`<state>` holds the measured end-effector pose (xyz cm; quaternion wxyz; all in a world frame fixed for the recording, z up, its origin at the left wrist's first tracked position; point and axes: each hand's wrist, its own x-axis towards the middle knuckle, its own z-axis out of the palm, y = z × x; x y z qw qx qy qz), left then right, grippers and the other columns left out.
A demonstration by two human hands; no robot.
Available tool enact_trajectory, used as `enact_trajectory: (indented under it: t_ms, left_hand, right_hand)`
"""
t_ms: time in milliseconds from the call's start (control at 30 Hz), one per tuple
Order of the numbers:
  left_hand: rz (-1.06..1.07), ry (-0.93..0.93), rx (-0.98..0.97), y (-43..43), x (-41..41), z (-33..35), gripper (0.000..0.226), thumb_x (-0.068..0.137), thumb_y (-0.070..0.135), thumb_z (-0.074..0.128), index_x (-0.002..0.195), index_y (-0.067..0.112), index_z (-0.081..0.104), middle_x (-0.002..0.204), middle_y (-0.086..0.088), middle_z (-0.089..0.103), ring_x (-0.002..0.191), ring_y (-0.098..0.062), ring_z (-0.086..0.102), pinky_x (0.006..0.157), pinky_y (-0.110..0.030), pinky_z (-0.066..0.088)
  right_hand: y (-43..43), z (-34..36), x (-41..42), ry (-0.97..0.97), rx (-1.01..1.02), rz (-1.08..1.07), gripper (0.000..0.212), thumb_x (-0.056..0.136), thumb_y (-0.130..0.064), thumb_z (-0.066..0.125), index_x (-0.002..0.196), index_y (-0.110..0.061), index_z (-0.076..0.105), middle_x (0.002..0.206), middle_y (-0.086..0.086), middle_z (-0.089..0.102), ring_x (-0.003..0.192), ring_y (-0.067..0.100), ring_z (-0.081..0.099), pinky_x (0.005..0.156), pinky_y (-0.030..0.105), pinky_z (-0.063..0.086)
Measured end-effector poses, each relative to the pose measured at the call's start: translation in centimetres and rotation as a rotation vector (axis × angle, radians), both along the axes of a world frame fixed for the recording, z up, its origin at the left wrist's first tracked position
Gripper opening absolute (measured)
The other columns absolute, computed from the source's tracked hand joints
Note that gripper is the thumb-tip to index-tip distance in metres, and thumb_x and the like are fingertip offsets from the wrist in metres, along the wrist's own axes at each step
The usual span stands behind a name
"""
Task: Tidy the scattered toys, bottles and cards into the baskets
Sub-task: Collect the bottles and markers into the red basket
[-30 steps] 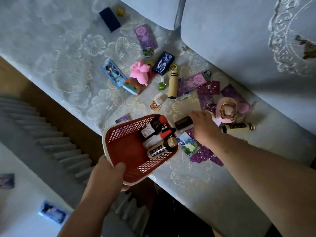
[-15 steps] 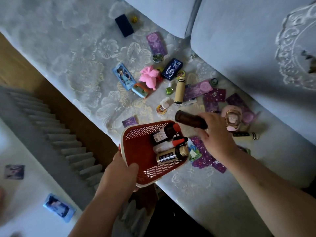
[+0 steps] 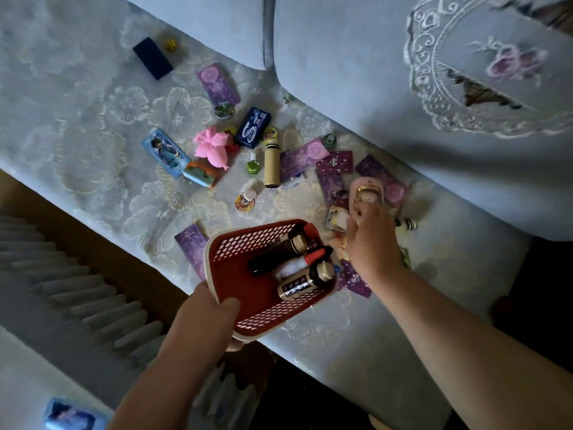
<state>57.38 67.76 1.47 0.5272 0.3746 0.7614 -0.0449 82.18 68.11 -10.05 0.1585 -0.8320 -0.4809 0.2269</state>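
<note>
Head view, looking down on a pale blue sofa seat under a lace cover (image 3: 102,125), over which toys, bottles and cards are scattered. A red plastic mesh basket (image 3: 242,240) is held over the seat's front edge by the left hand (image 3: 201,318); its grip is closed on the near rim, with the thumb lying inside the wall. Three bottles are seen lying in the basket: a dark brown bottle with a gold cap (image 3: 279,252), a white bottle with a red cap (image 3: 297,265) and a labelled brown bottle with a gold cap (image 3: 305,282).

The right hand (image 3: 372,246) is stretched out just beyond the basket's right side, above a spread of purple patterned cards (image 3: 335,162), with its fingers curled downward next to a round pink toy (image 3: 367,193). Whether anything is held in that grip cannot be told.

Farther back on the seat are found a tan cylindrical bottle (image 3: 271,164), a pink plush toy (image 3: 212,148), a dark blue printed box (image 3: 252,127) and a blue picture card (image 3: 164,152). A small pale bottle with a dark cap (image 3: 406,225) is partly hidden behind the right hand.
</note>
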Motion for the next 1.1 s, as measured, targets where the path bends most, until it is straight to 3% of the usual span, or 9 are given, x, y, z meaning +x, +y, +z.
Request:
enact_trajectory:
  t_ms: [67, 167, 300, 400, 567, 667, 800, 900, 1100]
  left_hand:
    - [0.001, 0.006, -0.003, 0.0, 0.1, -0.3, 0.029, 0.089, 0.011, 0.051, 0.117, 0.013, 0.053, 0.095, -0.01, 0.069, 0.059, -0.025, 0.073, 0.066, -0.047, 0.062]
    - [-0.004, 0.008, 0.003, 0.1, 0.3, -0.5, 0.029, 0.089, 0.012, 0.051, 0.118, 0.013, 0.052, 0.095, -0.01, 0.068, 0.059, -0.025, 0.073, 0.065, -0.046, 0.062]
    - [-0.004, 0.011, 0.016, 0.3, 0.3, -0.8, 0.027, 0.088, 0.01, 0.052, 0.115, 0.015, 0.052, 0.094, -0.009, 0.068, 0.06, -0.025, 0.073, 0.063, -0.045, 0.062]
    - [-0.006, 0.018, 0.011, 0.3, 0.3, -0.8, 0.029, 0.089, 0.011, 0.052, 0.118, 0.014, 0.051, 0.095, -0.008, 0.067, 0.063, -0.027, 0.073, 0.063, -0.045, 0.062]
    - [-0.007, 0.039, 0.004, 0.5, 0.2, -0.4, 0.032, 0.089, 0.013, 0.052, 0.12, 0.014, 0.049, 0.097, -0.009, 0.067, 0.062, -0.029, 0.073, 0.065, -0.045, 0.062]
    - [-0.009, 0.041, 0.003, 0.7, 0.1, 0.2, 0.03, 0.089, 0.015, 0.052, 0.119, 0.016, 0.049, 0.096, -0.006, 0.066, 0.059, -0.027, 0.073, 0.068, -0.047, 0.062]
    - [-0.014, 0.03, 0.008, 0.9, 0.1, 1.2, 0.033, 0.09, 0.015, 0.052, 0.122, 0.018, 0.049, 0.097, -0.004, 0.066, 0.06, -0.024, 0.073, 0.067, -0.046, 0.062]
    - [-0.011, 0.017, 0.014, 1.2, -0.1, 2.3, 0.035, 0.09, 0.015, 0.05, 0.125, 0.017, 0.05, 0.102, -0.006, 0.067, 0.06, -0.023, 0.073, 0.066, -0.045, 0.062]
    - [0.049, -0.017, 0.0, 2.0, -1.6, 4.1, 0.032, 0.093, 0.013, 0.047, 0.125, 0.014, 0.05, 0.108, -0.011, 0.067, 0.063, -0.025, 0.074, 0.066, -0.042, 0.062]
  right_hand:
    - [-0.4, -2.1, 3.0, -0.086, -0.184, -0.057, 0.047, 0.091, -0.012, 0.056, 0.135, -0.003, 0.042, 0.133, 0.021, 0.045, 0.122, 0.039, 0.042, 0.099, 0.044, 0.039]
    - [-1.4, -4.1, 5.8, -0.134, -0.377, 0.04, 0.057, 0.089, -0.009, 0.055, 0.141, -0.007, 0.034, 0.142, 0.02, 0.038, 0.127, 0.041, 0.036, 0.104, 0.046, 0.035]
    - [-2.3, -4.8, 6.4, -0.381, -0.489, 0.16, 0.044, 0.089, -0.008, 0.054, 0.132, -0.007, 0.046, 0.128, 0.019, 0.044, 0.116, 0.038, 0.04, 0.087, 0.042, 0.046]
    - [-3.0, -4.9, 6.8, -0.435, -0.514, 0.201, 0.037, 0.091, -0.015, 0.056, 0.127, -0.015, 0.053, 0.123, 0.016, 0.044, 0.113, 0.036, 0.042, 0.082, 0.039, 0.047]
    - [-3.6, -3.1, 6.3, -0.355, -0.388, 0.141, 0.042, 0.081, -0.036, 0.07, 0.112, -0.014, 0.053, 0.104, 0.012, 0.062, 0.098, 0.035, 0.058, 0.08, 0.043, 0.048]
    - [-2.7, -0.3, 5.0, -0.136, -0.161, 0.134, 0.044, 0.077, -0.037, 0.074, 0.107, -0.014, 0.052, 0.096, 0.006, 0.066, 0.082, 0.029, 0.065, 0.071, 0.038, 0.052]
    - [-0.7, 4.5, 2.0, 0.081, 0.097, 0.501, 0.048, 0.07, -0.028, 0.083, 0.11, -0.013, 0.061, 0.102, 0.006, 0.063, 0.088, 0.019, 0.06, 0.074, 0.025, 0.048]
    - [1.0, 6.4, -0.9, 0.108, 0.138, 0.777, 0.048, 0.068, -0.031, 0.083, 0.111, -0.016, 0.066, 0.106, 0.006, 0.059, 0.094, 0.021, 0.057, 0.081, 0.03, 0.05]
    - [3.1, 6.8, -5.6, 0.031, 0.119, 1.001, 0.055, 0.066, -0.035, 0.081, 0.115, -0.018, 0.065, 0.108, 0.004, 0.061, 0.102, 0.027, 0.055, 0.081, 0.039, 0.05]
